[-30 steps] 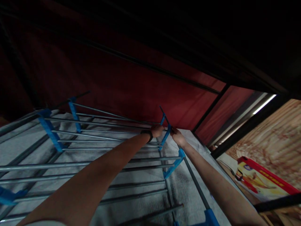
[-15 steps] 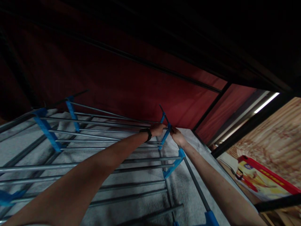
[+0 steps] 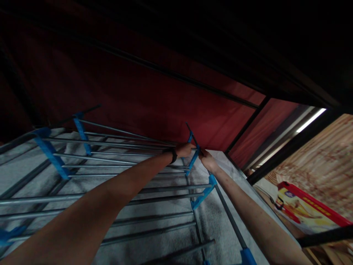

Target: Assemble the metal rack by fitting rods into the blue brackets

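Note:
A rack of grey metal tubes (image 3: 168, 189) with blue plastic connectors (image 3: 204, 193) lies on a grey-white cloth (image 3: 154, 228). At the rack's far right, my left hand (image 3: 184, 150), below a dark wristband (image 3: 173, 156), is closed around a tube end by a blue connector (image 3: 194, 160). My right hand (image 3: 208, 161) is closed on the dark side pole at the other side of that connector. Its fingertips are partly hidden behind the pole. My forearms cover parts of the tubes.
A dark red fabric wall (image 3: 154, 99) with black frame bars (image 3: 248, 127) rises behind the rack. At the right, beyond a bar, sits a red and yellow box (image 3: 306, 209). A loose tube end (image 3: 206, 244) sticks out low in the middle.
The left end of the rack appears slightly farther left. Both hands keep nearly the same place and grip.

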Demonstrator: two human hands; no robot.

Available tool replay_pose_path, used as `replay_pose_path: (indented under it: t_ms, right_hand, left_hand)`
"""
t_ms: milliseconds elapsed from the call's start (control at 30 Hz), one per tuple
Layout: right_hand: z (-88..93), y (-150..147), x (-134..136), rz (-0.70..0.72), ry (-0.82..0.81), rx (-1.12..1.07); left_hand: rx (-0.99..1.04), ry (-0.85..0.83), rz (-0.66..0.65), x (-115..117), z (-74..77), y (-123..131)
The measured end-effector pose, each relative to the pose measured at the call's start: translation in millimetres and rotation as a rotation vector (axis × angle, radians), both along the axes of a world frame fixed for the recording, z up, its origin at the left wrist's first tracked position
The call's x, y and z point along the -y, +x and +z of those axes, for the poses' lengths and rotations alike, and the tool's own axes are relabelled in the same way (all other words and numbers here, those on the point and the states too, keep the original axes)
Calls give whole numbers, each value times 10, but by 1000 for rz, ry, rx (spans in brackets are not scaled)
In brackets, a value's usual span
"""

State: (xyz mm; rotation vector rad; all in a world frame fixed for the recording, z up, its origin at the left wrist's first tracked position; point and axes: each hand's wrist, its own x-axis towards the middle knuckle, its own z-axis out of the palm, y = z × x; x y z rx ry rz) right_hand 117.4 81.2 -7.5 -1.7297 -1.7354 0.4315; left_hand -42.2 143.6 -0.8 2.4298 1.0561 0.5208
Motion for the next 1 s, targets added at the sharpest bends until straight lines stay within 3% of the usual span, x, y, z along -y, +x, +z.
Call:
replay_pose_path:
  t_ms: [200,1000]
  right_hand:
    - [-12,6,14,45,74,-55]
    - [-83,44,-56,19,39,-77]
  left_hand:
    - [-49,31,25,66,-65,-6]
    - [-12,-44,1,-75,-84,19]
